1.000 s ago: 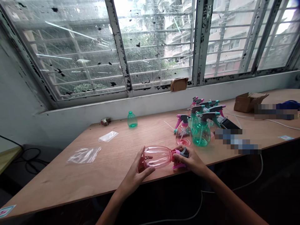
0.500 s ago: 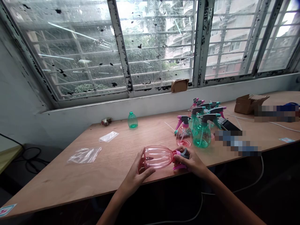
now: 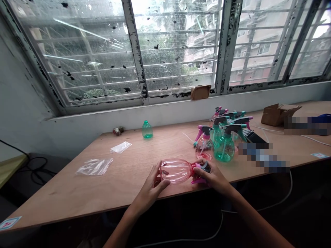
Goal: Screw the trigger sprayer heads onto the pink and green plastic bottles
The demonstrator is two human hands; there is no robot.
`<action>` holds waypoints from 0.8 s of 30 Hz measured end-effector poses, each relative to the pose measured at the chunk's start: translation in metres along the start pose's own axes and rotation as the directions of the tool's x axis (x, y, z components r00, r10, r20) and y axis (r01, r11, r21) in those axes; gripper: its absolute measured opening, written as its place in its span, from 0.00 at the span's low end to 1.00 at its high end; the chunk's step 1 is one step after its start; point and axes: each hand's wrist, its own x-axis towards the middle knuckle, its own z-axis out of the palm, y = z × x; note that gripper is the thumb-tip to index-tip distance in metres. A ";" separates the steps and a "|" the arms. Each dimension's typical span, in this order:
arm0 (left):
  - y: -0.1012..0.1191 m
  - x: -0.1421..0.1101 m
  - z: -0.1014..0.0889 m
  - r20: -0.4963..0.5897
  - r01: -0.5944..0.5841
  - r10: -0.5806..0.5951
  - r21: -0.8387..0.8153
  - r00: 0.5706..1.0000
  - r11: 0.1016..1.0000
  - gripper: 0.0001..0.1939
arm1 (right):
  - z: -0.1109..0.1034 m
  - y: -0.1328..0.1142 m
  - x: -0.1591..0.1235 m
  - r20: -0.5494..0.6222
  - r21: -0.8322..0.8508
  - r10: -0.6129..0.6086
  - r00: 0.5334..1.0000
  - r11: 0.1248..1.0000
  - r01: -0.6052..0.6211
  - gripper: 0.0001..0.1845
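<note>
A clear pink spray bottle point(image 3: 177, 171) lies sideways between my two hands, over the table's front edge. My left hand point(image 3: 152, 184) wraps round its base. The fingers of my right hand point(image 3: 210, 174) grip the neck end, where a grey and pink spray head point(image 3: 205, 166) is partly hidden by them; its pink trigger point(image 3: 198, 181) points down toward me. Just behind my right hand stand upright spray bottles, a pink one point(image 3: 203, 148) and a green one point(image 3: 224, 148) in front, several more behind. Farther left, a green bottle point(image 3: 147, 131) without a spray head stands upright.
Clear plastic bags point(image 3: 95, 166) and a small flat packet point(image 3: 121, 147) lie on the wooden table point(image 3: 103, 193). A roll of tape point(image 3: 118, 131) rests near the wall. At the right are a black device point(image 3: 256, 138), a cardboard box point(image 3: 278, 115) and a white cable point(image 3: 307, 137).
The view has shifted slightly. Both hands keep their hold on the pink spray bottle, with hardly any change in its pose.
</note>
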 end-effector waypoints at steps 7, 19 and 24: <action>0.003 -0.002 0.003 0.056 -0.032 0.035 -0.058 0.998 0.998 0.44 | -0.001 0.003 -0.001 -0.036 0.040 0.021 0.999 0.999 -0.020 0.19; -0.008 0.000 0.002 0.099 -0.107 0.106 0.005 0.989 0.994 0.55 | -0.004 0.006 -0.002 -0.038 -0.056 0.006 0.999 0.998 -0.008 0.17; -0.001 -0.003 0.002 0.099 0.004 0.002 -0.066 0.995 0.998 0.49 | -0.003 0.004 -0.004 -0.040 -0.066 0.039 0.998 0.997 -0.041 0.17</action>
